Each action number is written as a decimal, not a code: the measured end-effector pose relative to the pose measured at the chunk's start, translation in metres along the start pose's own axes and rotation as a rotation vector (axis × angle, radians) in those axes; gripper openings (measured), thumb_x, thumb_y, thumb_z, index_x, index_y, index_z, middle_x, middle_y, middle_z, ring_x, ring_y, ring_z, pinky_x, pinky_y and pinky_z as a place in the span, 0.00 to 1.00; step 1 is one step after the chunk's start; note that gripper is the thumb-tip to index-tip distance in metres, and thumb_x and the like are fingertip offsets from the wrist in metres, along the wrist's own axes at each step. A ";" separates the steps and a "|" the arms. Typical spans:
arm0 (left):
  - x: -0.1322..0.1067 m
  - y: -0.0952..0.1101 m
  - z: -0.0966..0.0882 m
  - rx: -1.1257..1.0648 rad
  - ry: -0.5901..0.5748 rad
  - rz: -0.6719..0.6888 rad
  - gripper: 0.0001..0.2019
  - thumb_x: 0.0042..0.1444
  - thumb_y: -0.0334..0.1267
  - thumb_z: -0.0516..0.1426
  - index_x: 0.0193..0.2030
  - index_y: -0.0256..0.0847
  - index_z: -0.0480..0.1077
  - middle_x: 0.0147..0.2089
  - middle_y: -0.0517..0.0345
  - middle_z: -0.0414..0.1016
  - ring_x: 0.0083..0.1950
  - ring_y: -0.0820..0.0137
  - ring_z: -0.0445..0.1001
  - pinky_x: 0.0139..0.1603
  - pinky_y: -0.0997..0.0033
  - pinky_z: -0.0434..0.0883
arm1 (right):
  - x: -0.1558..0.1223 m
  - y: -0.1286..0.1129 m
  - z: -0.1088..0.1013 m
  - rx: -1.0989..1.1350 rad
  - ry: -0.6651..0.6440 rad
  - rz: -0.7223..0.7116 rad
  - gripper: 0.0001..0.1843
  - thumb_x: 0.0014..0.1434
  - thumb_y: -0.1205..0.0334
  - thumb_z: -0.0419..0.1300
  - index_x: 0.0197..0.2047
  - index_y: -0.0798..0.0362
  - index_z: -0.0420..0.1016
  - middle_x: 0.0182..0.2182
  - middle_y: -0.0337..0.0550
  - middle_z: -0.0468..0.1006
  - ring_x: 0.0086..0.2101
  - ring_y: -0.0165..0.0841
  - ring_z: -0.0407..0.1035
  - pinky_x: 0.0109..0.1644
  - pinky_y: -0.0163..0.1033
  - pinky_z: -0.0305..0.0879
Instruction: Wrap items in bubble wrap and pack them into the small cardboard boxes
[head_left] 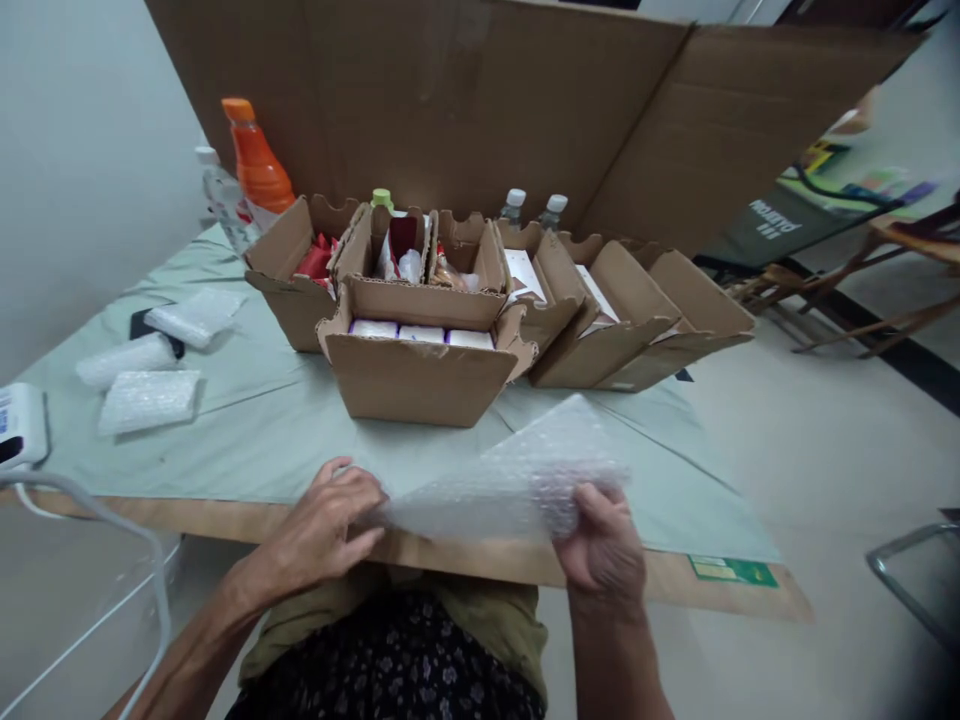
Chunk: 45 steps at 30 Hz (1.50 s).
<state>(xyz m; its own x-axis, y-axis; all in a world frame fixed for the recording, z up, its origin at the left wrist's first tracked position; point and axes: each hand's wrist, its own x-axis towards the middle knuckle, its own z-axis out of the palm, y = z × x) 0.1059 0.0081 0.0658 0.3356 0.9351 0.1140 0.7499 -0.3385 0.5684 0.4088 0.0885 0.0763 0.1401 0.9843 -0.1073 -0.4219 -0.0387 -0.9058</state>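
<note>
A clear sheet of bubble wrap (480, 497) stretches between my hands above the table's front edge, blurred in part. Its pointed far corner rises behind my right hand (602, 540), which is closed on the right end with thumb and fingers. At the left end, my left hand (330, 525) has its fingers curled and the edge of the wrap between thumb and fingertips. Just beyond the sheet stands a cardboard box (420, 375) with several white-topped, purple-edged packs in it. No separate item can be made out inside the wrap.
Bubble-wrapped bundles (150, 400) lie at the left on the green cloth (262, 440), near a white device (21, 425) with a cable. More open cardboard boxes (622, 340) stand behind, with an orange bottle (262, 165) at back left. A tall cardboard panel (465, 110) closes off the back.
</note>
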 end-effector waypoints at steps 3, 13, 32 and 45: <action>-0.009 -0.020 -0.006 0.021 0.061 -0.083 0.06 0.57 0.34 0.56 0.38 0.46 0.74 0.43 0.56 0.83 0.54 0.58 0.77 0.63 0.46 0.65 | 0.007 -0.014 -0.023 -0.029 0.094 -0.159 0.11 0.45 0.58 0.73 0.33 0.49 0.78 0.30 0.38 0.82 0.30 0.33 0.77 0.39 0.42 0.76; 0.009 -0.045 -0.027 -0.275 0.141 -0.493 0.18 0.57 0.52 0.57 0.45 0.40 0.73 0.28 0.61 0.74 0.29 0.69 0.72 0.32 0.71 0.69 | 0.020 0.019 -0.048 -0.377 0.189 -0.158 0.18 0.45 0.52 0.75 0.35 0.53 0.78 0.30 0.38 0.80 0.31 0.33 0.73 0.38 0.40 0.71; -0.004 -0.037 0.048 0.300 0.254 -0.111 0.12 0.67 0.38 0.53 0.51 0.44 0.76 0.46 0.50 0.77 0.46 0.59 0.72 0.49 0.58 0.70 | -0.018 0.081 0.041 -1.472 -0.859 -0.598 0.21 0.72 0.54 0.55 0.65 0.51 0.71 0.68 0.52 0.68 0.66 0.43 0.60 0.65 0.52 0.62; -0.007 -0.044 0.044 0.288 0.249 -0.050 0.13 0.66 0.38 0.53 0.53 0.40 0.74 0.47 0.48 0.76 0.47 0.56 0.73 0.48 0.57 0.70 | 0.055 0.029 -0.073 -1.490 -0.029 -0.396 0.14 0.60 0.51 0.61 0.41 0.53 0.77 0.54 0.58 0.80 0.52 0.51 0.70 0.56 0.53 0.63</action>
<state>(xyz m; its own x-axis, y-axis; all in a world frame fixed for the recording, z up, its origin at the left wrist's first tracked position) 0.0957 0.0115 0.0040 0.1720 0.9362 0.3066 0.9033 -0.2741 0.3300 0.4695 0.1287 0.0140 -0.0008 0.9750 0.2224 0.8871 0.1034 -0.4499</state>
